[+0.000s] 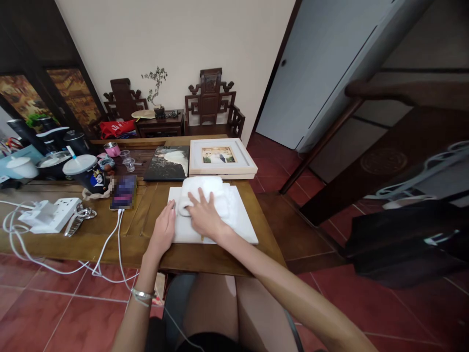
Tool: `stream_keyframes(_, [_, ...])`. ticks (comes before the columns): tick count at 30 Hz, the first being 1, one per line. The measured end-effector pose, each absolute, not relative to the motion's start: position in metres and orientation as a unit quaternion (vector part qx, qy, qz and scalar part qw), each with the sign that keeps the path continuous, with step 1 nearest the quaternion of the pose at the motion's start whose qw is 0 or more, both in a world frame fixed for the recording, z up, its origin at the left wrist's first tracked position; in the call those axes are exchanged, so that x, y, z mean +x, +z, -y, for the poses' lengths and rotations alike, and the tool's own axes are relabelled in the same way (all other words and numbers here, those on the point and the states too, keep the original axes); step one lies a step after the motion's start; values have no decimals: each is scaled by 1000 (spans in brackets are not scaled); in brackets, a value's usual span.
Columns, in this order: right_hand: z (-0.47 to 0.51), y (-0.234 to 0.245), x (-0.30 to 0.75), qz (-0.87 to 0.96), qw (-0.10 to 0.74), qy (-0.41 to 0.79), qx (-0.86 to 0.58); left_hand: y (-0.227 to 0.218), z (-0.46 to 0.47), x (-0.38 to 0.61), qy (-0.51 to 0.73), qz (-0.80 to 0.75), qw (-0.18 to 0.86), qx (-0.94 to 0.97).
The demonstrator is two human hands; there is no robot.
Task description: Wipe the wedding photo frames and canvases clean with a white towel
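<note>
A flat white board [242, 220] lies near the front edge of the wooden table. On top of it rests a folded white cloth [200, 185], with a whitish patch beside it on the board. My right hand [204, 215] presses on the cloth, palm down, fingers spread apart. Along the board's left edge lies my left hand [164, 226], its fingers stretched out and touching the side; it wears a silver bracelet at the wrist. Part of the cloth is hidden under my right hand.
Behind the board are a white picture frame [248, 164] and a dark canvas [156, 164]. To the left are a phone [124, 193], a power strip [60, 215], white cables, a clear tool and a lidded cup [82, 166]. The table [269, 244] ends on the right.
</note>
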State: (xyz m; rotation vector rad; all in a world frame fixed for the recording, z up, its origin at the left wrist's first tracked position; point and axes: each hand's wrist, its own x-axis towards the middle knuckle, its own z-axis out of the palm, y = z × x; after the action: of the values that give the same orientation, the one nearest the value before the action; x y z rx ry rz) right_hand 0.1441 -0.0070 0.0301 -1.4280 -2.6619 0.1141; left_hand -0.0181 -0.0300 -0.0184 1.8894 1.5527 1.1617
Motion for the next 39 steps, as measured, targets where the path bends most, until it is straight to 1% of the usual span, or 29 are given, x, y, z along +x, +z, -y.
stream_keyframes(4, [42,28,140,923,63,40,-377,-14,32,-18,457,-557,225,656])
stream_keyframes(9, [86,41,176,941,49,138,-305,-18,30,-17,436,-562,217,669])
stream_keyframes(12, [80,48,195,918,72,175,-350,-21,29,-16,393,-565,213,694])
stream_keyframes(15, [49,50,199,887,92,144,-428,-25,27,-16,372,-561,182,717])
stream_keyframes(17, [23,49,191,878,98,116,-454,-27,26,-17,372,-556,160,726])
stream_keyframes(21, [-19,51,155,886,101,103,-441,-26,26,-18,367,-552,137,736])
stream_keyframes(24, [-32,53,128,897,103,108,-417,-22,26,-19,354,-551,131,744])
stream_keyframes(27, [-38,54,121,893,108,117,-422,-22,26,-19,351,-553,127,745])
stream_keyframes(30, [-43,53,142,879,112,131,-445,-26,25,-20,358,-552,125,742])
stream_keyframes(35, [-47,46,212,856,121,133,-485,-29,26,-20,358,-559,134,736])
stream_keyframes(39, [-18,27,251,855,128,111,-490,-29,26,-20,360,-559,134,735])
